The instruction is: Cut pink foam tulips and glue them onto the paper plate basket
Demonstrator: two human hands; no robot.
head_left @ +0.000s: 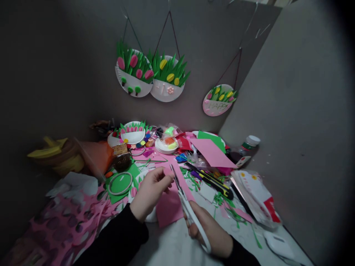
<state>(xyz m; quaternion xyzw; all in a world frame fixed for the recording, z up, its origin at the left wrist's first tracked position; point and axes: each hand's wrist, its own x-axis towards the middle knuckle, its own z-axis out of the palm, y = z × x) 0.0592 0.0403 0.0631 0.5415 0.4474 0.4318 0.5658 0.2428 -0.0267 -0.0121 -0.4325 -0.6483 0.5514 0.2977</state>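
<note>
My right hand (206, 229) grips white-handled scissors (186, 203), their narrow blades pointing up and away from me. Close to the blade tips, my left hand (152, 188) is closed in a pinch. Pink lies behind its fingertips, so I cannot make out what they hold. Below both hands is a sheet of pink paper (169, 208) on the white table. Partly hidden behind my left wrist, a white paper plate (151, 216) has green paper grass and a pink tulip. Green paper scraps (191, 180) are scattered just past the scissors.
A box cutter (212, 181) lies beyond my right hand. A tape roll (120, 183) rests on green paper at left, near pink cut-out scraps (63, 221). A capped bottle (248, 146) stands at right. Decorated paper plates (168, 90) hang on the grey wall.
</note>
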